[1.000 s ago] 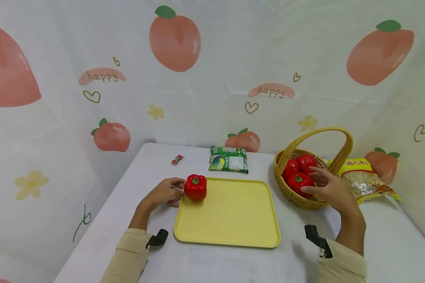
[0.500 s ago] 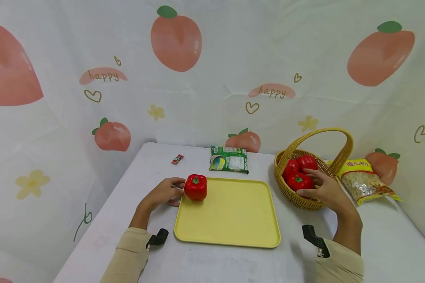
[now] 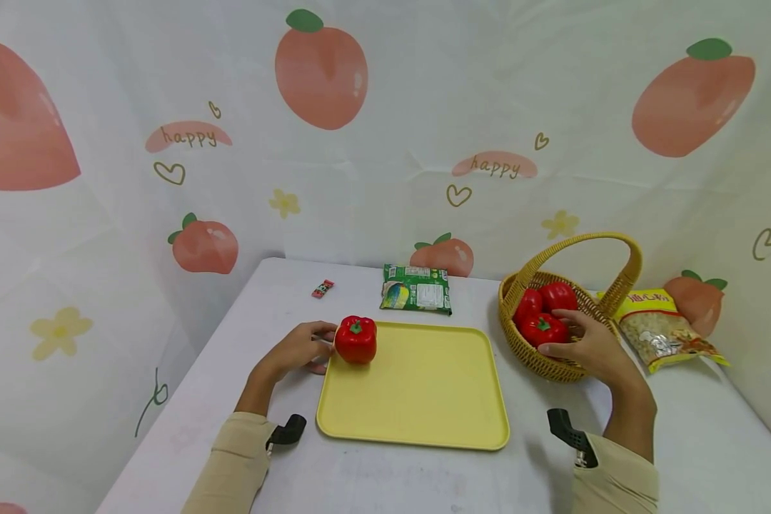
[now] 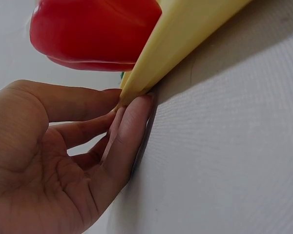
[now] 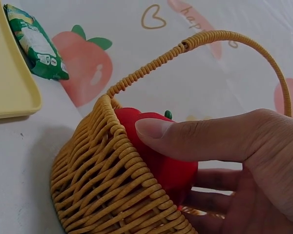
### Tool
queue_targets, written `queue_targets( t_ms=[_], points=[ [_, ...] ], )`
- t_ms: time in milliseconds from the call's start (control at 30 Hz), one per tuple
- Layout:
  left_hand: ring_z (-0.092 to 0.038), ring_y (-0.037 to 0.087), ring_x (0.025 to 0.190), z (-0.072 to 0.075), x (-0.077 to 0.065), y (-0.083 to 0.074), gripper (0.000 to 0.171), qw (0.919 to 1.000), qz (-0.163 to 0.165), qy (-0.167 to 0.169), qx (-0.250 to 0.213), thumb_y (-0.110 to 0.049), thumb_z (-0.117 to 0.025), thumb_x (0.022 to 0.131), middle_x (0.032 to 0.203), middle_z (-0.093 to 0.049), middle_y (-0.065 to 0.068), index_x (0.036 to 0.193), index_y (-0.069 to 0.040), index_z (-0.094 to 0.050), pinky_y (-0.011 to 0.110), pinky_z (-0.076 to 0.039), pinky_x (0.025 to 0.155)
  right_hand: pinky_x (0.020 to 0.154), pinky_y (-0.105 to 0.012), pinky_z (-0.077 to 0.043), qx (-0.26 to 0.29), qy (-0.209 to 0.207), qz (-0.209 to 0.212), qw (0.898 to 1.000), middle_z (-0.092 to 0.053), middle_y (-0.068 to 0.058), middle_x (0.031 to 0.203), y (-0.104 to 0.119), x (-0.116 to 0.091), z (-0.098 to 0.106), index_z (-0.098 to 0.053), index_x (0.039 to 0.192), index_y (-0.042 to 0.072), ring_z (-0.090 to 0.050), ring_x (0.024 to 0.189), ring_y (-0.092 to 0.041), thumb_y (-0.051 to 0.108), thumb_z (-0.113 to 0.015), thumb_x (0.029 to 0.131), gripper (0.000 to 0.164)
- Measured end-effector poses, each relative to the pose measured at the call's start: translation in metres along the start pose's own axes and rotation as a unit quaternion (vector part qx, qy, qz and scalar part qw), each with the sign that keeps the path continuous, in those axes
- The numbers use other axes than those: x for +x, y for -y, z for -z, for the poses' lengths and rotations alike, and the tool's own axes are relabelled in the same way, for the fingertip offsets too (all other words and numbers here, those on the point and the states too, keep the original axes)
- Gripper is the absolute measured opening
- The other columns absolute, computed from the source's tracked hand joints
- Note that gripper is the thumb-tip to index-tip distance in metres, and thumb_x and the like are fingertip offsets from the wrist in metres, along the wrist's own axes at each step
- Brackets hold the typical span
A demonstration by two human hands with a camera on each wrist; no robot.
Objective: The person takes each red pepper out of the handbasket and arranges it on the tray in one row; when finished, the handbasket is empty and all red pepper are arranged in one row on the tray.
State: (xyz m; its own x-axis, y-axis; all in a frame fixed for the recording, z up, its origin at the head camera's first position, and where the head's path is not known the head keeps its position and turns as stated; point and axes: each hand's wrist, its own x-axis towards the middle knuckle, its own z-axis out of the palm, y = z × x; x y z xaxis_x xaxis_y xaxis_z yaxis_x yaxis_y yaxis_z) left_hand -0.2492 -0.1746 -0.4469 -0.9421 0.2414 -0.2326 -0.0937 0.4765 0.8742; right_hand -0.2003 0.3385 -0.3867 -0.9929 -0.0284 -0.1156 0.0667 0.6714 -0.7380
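My left hand [image 3: 298, 348] pinches the left rim of a yellow tray [image 3: 424, 389] between thumb and fingers, seen close in the left wrist view. On the tray's upper left corner stands a red bell pepper [image 3: 356, 341], just beside that hand. My right hand [image 3: 596, 350] reaches into a wicker basket [image 3: 532, 363] and grips a red bell pepper [image 3: 543, 330] there. In the right wrist view its thumb lies on the pepper [image 5: 161, 163] and the fingers come round the far side, partly hidden. Two more red bell peppers [image 3: 557, 295] sit behind it in the basket.
A green packet [image 3: 415, 289] lies behind the tray, with a small red-and-green wrapped piece [image 3: 323, 288] to its left. A yellow-topped clear bag of dry food [image 3: 662, 328] leans right of the basket. The basket's tall handle [image 3: 578, 239] arches over its opening.
My right hand has moved slightly left and closed in on the front bell pepper in the basket. The left hand and the tray have stayed in place.
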Motion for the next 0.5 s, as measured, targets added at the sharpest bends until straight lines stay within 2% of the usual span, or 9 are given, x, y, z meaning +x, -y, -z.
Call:
queue_targets(
  t_ms=[367,500],
  points=[
    [-0.065,0.029,0.114,-0.0002,-0.0005,-0.0004,0.055,1.0,0.004,-0.003,0.001,-0.008,-0.066,0.094,0.136,-0.062,0.018,0.148,0.0,-0.057,0.033,-0.066,0.075,0.111,-0.073,-0.043,-0.029,-0.01,-0.022,0.999,-0.039,-0.043,0.155,0.0078,-0.0062,0.0041,-0.032,0.162,-0.002,-0.04,0.141,-0.059,0.041,-0.077,0.096,0.091],
    [-0.065,0.03,0.116,0.0002,-0.0012,-0.0009,0.056,1.0,0.003,-0.002,0.001,-0.008,-0.066,0.094,0.137,-0.062,0.019,0.148,0.0,-0.056,0.034,-0.066,0.074,0.11,-0.073,-0.044,-0.013,-0.018,-0.027,0.999,-0.037,-0.041,0.157,0.0098,-0.0081,0.0065,-0.027,0.165,0.0,-0.038,0.143,-0.059,0.042,-0.077,0.096,0.096]
  ],
)
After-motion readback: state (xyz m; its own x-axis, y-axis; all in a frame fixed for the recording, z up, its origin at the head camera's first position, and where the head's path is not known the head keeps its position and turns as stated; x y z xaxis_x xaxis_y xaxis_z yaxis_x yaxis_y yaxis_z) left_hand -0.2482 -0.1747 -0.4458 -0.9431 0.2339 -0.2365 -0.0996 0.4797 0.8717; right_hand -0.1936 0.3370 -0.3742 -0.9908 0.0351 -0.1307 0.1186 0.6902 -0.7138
